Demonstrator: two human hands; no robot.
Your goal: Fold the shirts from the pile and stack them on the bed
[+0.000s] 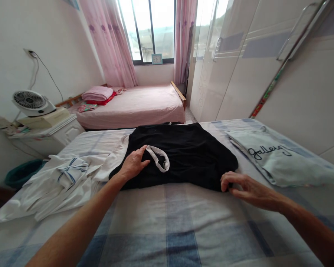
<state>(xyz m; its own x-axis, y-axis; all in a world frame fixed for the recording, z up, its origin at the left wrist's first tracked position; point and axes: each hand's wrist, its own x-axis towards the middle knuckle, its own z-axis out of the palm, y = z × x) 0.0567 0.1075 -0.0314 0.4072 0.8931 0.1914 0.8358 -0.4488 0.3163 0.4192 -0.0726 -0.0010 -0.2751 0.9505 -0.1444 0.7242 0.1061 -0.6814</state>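
A black garment (183,152) with a white neck band (160,157) lies spread on the checked bedsheet (169,218). My left hand (133,163) rests flat on its left side, fingertips touching the white band. At the garment's near right corner, my right hand (239,185) pinches the black cloth between thumb and fingers.
A white garment with blue stripes (64,174) lies crumpled at the left. A pale folded shirt with script lettering (278,157) lies at the right. Beyond stand a pink bed (139,105), a fan (32,102) on a nightstand, and a wardrobe (239,63).
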